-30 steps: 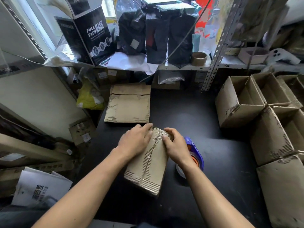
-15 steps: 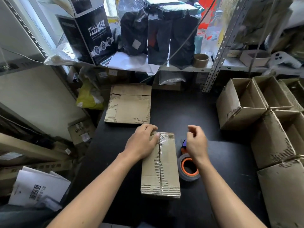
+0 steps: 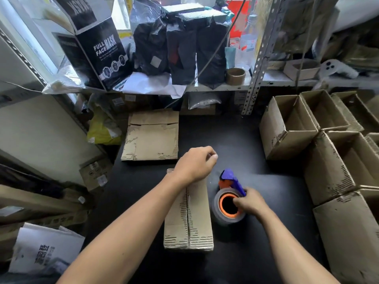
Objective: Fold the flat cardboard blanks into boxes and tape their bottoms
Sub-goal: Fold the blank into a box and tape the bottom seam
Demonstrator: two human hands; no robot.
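Right hand [image 3: 249,201] now gripping tape dispenser [image 3: 229,203]; left hand [image 3: 194,163] loosely curled above lengthwise box [image 3: 188,218].

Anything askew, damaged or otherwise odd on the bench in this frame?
Nothing serious. The box being taped lies square on the black table, flaps meeting along its centre seam. Its edges, like those of the flat blanks and the open boxes at right, look scuffed and worn.
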